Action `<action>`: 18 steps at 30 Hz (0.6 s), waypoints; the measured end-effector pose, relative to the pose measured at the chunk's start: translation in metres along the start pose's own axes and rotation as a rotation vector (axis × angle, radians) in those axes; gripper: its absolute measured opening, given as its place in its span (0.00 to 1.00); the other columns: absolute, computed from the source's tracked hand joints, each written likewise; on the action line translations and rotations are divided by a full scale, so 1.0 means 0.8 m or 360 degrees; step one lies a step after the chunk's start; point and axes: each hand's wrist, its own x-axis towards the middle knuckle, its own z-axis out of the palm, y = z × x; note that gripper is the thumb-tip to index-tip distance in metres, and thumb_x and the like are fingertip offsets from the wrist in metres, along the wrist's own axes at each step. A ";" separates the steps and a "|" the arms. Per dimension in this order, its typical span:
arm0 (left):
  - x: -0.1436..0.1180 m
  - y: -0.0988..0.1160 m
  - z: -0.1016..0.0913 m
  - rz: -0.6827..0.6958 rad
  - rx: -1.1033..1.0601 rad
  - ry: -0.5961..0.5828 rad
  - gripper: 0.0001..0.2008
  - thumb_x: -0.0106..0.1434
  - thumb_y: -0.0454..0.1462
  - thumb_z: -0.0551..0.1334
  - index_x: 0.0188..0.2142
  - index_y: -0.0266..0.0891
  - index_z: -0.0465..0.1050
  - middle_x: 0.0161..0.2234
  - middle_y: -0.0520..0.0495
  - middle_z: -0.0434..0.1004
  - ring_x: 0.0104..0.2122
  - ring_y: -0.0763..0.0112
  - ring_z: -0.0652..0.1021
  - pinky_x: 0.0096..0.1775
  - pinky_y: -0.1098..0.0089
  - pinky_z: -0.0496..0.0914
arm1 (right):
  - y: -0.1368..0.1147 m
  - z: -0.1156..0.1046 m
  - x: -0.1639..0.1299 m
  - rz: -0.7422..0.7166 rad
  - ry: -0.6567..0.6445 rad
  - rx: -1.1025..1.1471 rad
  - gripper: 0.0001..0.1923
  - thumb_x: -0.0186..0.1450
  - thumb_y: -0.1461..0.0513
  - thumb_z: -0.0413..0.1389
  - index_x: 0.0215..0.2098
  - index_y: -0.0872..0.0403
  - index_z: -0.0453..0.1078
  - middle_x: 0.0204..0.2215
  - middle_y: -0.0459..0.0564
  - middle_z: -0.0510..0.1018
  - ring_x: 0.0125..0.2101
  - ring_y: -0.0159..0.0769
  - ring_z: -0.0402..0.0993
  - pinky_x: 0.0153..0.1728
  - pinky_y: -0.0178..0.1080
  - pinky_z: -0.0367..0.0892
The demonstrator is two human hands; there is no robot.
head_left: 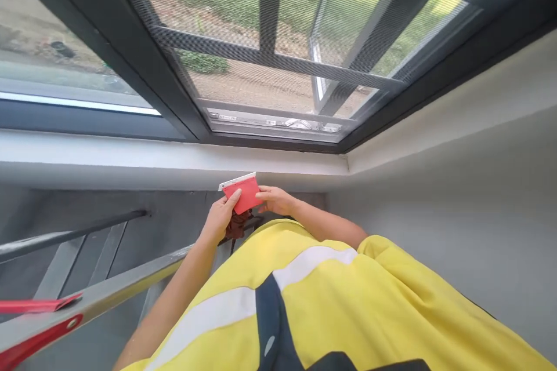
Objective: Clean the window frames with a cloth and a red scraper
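I hold a small red scraper point(245, 192) with a white edge strip in both hands, just below the white window sill point(130, 157). My left hand point(220, 217) grips its lower left corner with the thumb on its face. My right hand point(275, 200) pinches its right side. A dark reddish cloth point(237, 225) hangs under the scraper, between my hands. My yellow vest with a white stripe fills the lower part of the view.
A dark-framed window point(270, 58) with a mesh screen stands above the sill; its lower sash is tilted outward. A grey ladder rail point(100, 295) with red fittings runs along the lower left. A grey wall point(456, 185) rises on the right.
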 end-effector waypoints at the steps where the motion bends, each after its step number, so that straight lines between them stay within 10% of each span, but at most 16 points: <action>1: 0.002 0.001 0.010 -0.0024 0.0014 -0.0033 0.19 0.53 0.46 0.68 0.40 0.35 0.75 0.25 0.44 0.80 0.27 0.63 0.80 0.28 0.68 0.74 | 0.005 0.002 -0.003 -0.0036 0.0050 0.0071 0.17 0.54 0.57 0.63 0.41 0.53 0.70 0.30 0.45 0.76 0.27 0.29 0.71 0.24 0.30 0.67; 9: 0.009 0.007 0.071 -0.0011 0.0628 -0.0349 0.22 0.49 0.53 0.67 0.31 0.35 0.76 0.27 0.45 0.79 0.26 0.66 0.78 0.27 0.72 0.71 | -0.001 -0.035 -0.014 -0.0118 0.0683 0.0424 0.10 0.62 0.58 0.57 0.33 0.57 0.64 0.17 0.45 0.72 0.12 0.25 0.62 0.12 0.28 0.57; 15: 0.013 0.012 0.070 0.0004 0.0699 -0.0468 0.27 0.42 0.45 0.73 0.42 0.40 0.73 0.35 0.45 0.80 0.31 0.65 0.79 0.32 0.70 0.72 | -0.048 -0.122 -0.059 -0.0344 0.1298 0.0461 0.03 0.63 0.65 0.53 0.33 0.57 0.62 0.17 0.44 0.71 0.12 0.23 0.62 0.11 0.25 0.55; 18: 0.007 0.016 0.065 0.0000 0.0598 -0.0452 0.31 0.45 0.46 0.72 0.48 0.42 0.70 0.38 0.44 0.80 0.33 0.63 0.80 0.35 0.67 0.73 | -0.056 -0.138 -0.078 -0.0408 0.1232 0.0251 0.04 0.59 0.66 0.56 0.32 0.57 0.63 0.17 0.43 0.71 0.12 0.21 0.60 0.11 0.25 0.54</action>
